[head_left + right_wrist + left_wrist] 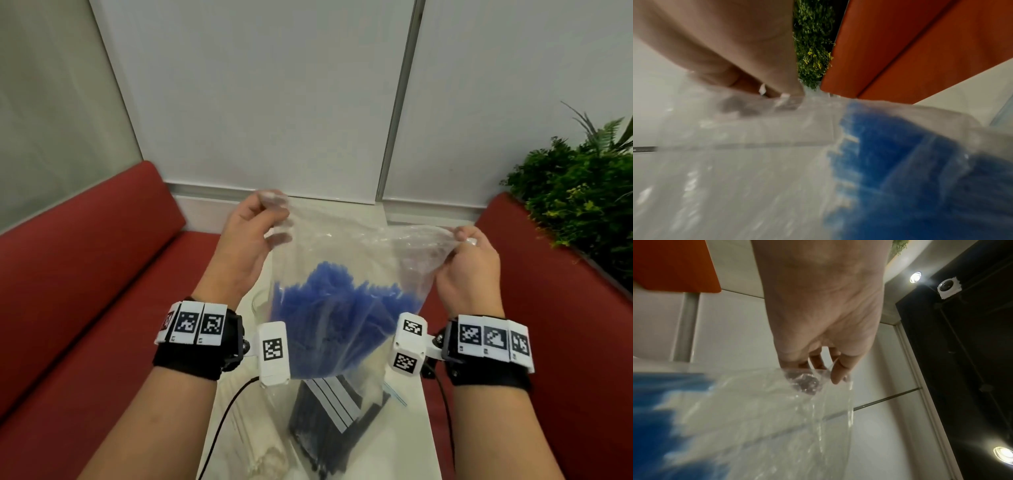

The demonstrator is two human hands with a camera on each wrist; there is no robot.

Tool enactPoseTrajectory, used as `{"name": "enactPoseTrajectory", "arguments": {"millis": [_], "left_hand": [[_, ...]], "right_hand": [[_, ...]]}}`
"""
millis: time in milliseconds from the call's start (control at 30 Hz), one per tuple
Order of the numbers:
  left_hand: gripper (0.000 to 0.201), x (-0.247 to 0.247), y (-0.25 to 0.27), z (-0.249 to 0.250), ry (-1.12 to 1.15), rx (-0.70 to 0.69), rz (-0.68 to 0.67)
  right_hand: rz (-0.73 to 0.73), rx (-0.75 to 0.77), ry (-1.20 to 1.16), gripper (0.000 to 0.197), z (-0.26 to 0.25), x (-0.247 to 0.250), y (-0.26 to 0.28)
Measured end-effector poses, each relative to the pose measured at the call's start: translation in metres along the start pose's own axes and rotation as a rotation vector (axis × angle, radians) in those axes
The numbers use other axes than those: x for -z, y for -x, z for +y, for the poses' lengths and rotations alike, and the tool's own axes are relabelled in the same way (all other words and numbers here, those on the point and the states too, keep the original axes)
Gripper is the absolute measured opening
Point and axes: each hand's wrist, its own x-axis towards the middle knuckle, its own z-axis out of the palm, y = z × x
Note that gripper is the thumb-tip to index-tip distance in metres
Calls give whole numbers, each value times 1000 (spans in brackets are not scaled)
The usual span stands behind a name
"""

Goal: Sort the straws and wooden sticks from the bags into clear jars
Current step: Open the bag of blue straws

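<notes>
Two hands hold one clear plastic bag (346, 260) up over the white table (418, 428) in front of me. My left hand (245, 246) has its fingers curled and pinching the bag's upper left corner; in the left wrist view the fingertips (835, 374) press into the crinkled film at the rim. My right hand (469, 263) grips the upper right corner the same way, fingers bunched on the plastic. The top edge of the bag is stretched between the two hands, sagging a little toward the right one.

Inside the bag sits a thick bundle of blue straws (339, 318), filling its lower half, their ends pointing up and fanned unevenly. Both wrist views show the blue mass blurred behind the film.

Under the lifted bag, on the table, lies a second bag of black straws (318, 425) with a white striped label. Left of it I can make out a pale bundle (263, 452) in plastic, too faint to identify. The rim of a clear jar (258, 305) peeks out by my left wrist, mostly hidden behind the bag.

Red benches (85, 274) flank the table, and a green plant (579, 192) stands at the far right.
</notes>
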Motion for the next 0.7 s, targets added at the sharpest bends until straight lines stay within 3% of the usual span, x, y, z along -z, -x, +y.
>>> {"name": "enactPoseTrajectory", "arguments": {"millis": [100, 200, 233, 300, 367, 433, 700], "left_hand": [[12, -12, 5, -2, -17, -77, 12], [12, -28, 12, -5, -125, -103, 67], [11, -32, 13, -6, -163, -101, 80], [11, -40, 16, -5, -240, -88, 34], [11, -49, 19, -6, -324, -79, -67], [12, -57, 23, -7, -413, -86, -134], [18, -56, 30, -6, -473, -73, -179]], "right_hand": [[274, 109, 373, 40, 4, 9, -2], [411, 454, 561, 48, 0, -1, 10], [390, 594, 604, 47, -4, -10, 17], [99, 720, 645, 35, -7, -33, 33], [-326, 583, 753, 20, -3, -59, 51], [-548, 439, 832, 12, 6, -77, 63], [-427, 343, 728, 7, 21, -78, 61]]}}
